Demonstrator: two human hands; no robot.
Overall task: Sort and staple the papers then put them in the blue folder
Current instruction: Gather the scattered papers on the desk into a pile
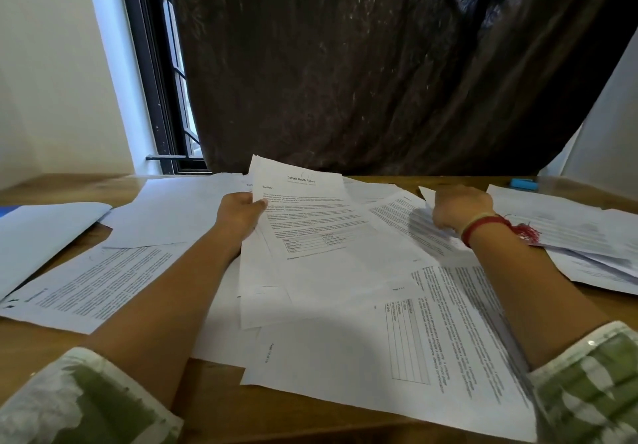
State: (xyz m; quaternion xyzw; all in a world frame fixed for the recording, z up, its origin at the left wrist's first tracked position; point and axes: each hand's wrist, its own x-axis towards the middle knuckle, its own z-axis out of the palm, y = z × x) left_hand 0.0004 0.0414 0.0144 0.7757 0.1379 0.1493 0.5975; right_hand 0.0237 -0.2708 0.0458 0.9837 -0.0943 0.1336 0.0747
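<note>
Many loose papers [328, 350] lie spread over the tabletop [207, 395]. The left hand [238, 214] grips a small stack [310, 222] by its left edge, and the right hand [459, 208] pinches the corner of one sheet [427, 196]. Held at one side only, the stack may fan out, and pulling that sheet could drag its neighbours along.

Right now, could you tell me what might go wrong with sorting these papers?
The left hand pinches the held stack by one edge only; the fanned sheets could slide out.
The loose papers overlap at mixed angles on the table, so the right hand might lift a wrong page or two together.
</note>
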